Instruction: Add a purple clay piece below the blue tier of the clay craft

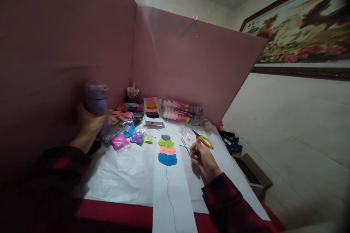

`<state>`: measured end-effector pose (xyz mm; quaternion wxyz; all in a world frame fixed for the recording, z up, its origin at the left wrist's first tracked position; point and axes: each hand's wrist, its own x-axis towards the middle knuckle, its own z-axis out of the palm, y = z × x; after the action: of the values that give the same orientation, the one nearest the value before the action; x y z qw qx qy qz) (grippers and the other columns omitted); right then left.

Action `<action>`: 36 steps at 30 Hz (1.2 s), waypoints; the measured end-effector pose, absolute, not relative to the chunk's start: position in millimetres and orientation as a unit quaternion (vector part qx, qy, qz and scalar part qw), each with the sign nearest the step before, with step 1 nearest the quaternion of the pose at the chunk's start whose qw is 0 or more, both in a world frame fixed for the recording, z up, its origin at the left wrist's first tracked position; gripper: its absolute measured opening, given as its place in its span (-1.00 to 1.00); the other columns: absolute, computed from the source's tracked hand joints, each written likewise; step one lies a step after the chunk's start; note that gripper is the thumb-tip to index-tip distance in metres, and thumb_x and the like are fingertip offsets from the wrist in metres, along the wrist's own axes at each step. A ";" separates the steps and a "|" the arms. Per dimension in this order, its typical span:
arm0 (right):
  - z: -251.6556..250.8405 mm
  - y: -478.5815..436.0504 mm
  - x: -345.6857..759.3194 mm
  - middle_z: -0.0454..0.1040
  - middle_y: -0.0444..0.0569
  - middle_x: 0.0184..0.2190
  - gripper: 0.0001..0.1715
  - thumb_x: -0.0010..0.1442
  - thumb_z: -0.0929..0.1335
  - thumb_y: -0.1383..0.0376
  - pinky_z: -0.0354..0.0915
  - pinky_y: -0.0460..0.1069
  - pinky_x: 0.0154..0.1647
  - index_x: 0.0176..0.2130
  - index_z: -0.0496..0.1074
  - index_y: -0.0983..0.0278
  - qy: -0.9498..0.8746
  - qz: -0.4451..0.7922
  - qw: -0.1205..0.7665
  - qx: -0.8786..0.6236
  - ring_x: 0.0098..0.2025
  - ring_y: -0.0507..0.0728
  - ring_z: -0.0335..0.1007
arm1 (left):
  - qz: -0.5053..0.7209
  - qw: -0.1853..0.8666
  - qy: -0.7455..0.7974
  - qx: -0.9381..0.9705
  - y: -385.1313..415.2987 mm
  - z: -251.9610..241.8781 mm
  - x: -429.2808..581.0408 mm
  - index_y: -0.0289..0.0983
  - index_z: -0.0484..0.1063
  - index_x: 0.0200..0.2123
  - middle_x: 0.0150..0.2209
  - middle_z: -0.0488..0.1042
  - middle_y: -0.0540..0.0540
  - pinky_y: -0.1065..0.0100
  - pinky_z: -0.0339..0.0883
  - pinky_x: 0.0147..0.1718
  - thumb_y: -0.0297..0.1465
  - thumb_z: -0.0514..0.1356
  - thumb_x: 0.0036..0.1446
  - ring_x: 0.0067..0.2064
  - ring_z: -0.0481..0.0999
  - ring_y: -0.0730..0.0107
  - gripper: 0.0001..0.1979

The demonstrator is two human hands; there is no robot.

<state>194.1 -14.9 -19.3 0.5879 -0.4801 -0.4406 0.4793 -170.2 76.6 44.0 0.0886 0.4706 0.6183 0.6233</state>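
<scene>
My left hand (pixel 91 125) is wrapped round a purple bottle (pixel 97 103) at the left, slightly blurred. My right hand (pixel 205 160) is closed in a pinch, and a bit of purple, apparently a lump of modelling clay (pixel 196 149), shows at its fingertips. Between the hands lies a white paper strip (pixel 175 196) with textured bands of grey, lime, salmon and blue clay (pixel 167 159) and a thin drawn line running down from them. Beside my right fingers are a thin metal tool (pixel 185 143) and scissors (pixel 206 141) with yellow and red handles.
Packets of pink clay (pixel 119 141), purple clay (pixel 137 137) and blue clay (pixel 129 130) lie near the bottle. Behind stand a coloured picture card (pixel 151 107) and bagged clay packs (pixel 180 113). Pink panels (pixel 191 54) enclose the back and left. Boxes (pixel 254 171) sit beyond the right edge.
</scene>
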 end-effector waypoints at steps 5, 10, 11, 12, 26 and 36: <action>-18.0 -14.3 195.9 0.16 -0.27 -0.65 -0.53 -0.05 0.46 -0.02 -0.09 -0.20 -0.72 -0.37 0.33 0.28 -0.407 0.520 0.602 -0.450 -0.68 -0.09 -0.01 | 0.612 0.066 0.665 0.423 78.8 41.8 -163.3 -0.42 0.24 -0.07 -0.09 0.47 -0.35 0.05 0.40 -0.27 -0.27 0.37 -0.27 -0.11 0.50 -0.10 -0.32; -4.2 -17.2 198.6 0.27 -0.23 -0.62 -0.48 -0.20 0.55 0.10 -0.12 -0.19 -0.71 -0.30 0.43 0.33 -0.415 0.515 0.614 -0.430 -0.67 -0.11 0.00 | 0.614 0.011 0.661 0.432 73.6 57.6 -160.2 -0.44 0.24 -0.04 -0.02 0.45 -0.37 0.08 0.33 -0.33 -0.23 0.30 -0.17 -0.04 0.49 -0.12 -0.36; 2.7 -19.3 197.7 0.24 -0.24 -0.66 -0.50 -0.17 0.55 0.08 -0.15 -0.18 -0.71 -0.32 0.44 0.35 -0.423 0.512 0.614 -0.427 -0.68 -0.11 -0.03 | 0.620 -0.009 0.659 0.425 69.1 64.0 -157.9 -0.44 0.24 -0.02 0.01 0.42 -0.40 0.06 0.33 -0.30 -0.21 0.32 -0.19 0.00 0.45 -0.16 -0.32; 11.6 -22.3 195.6 0.20 -0.26 -0.70 -0.52 -0.11 0.52 0.04 -0.16 -0.17 -0.71 -0.34 0.45 0.36 -0.431 0.507 0.615 -0.423 -0.69 -0.11 -0.06 | 0.620 -0.018 0.649 0.440 62.7 70.6 -154.4 -0.37 0.24 0.01 0.01 0.43 -0.34 0.08 0.33 -0.29 -0.16 0.31 -0.16 0.02 0.45 -0.10 -0.32; 149.5 -109.9 123.4 0.45 0.00 -0.12 -0.04 -0.23 0.57 0.08 0.37 0.01 -0.26 0.13 0.32 0.21 -0.781 0.130 0.451 -0.413 -0.19 0.16 0.41 | 0.562 -0.039 0.363 0.743 -60.8 50.2 -59.0 0.03 0.09 0.15 0.03 0.37 -0.08 0.04 0.31 0.02 -0.47 0.24 -0.06 0.06 0.40 0.00 -0.29; 167.7 -134.3 139.7 0.46 0.04 -0.03 -0.23 -0.12 0.52 0.21 0.34 0.06 -0.05 0.08 0.34 0.23 -0.881 -0.020 0.325 -0.342 -0.04 0.23 0.43 | 0.472 0.186 0.257 0.823 -69.8 55.6 -56.3 0.02 0.10 0.13 0.00 0.40 -0.03 0.20 0.43 -0.14 -0.48 0.27 -0.09 -0.03 0.46 0.09 -0.29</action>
<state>139.7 -134.3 167.7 0.3246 -0.3423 -0.8815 -0.0203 -56.3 -69.8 55.6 0.1855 0.8227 0.2566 0.4721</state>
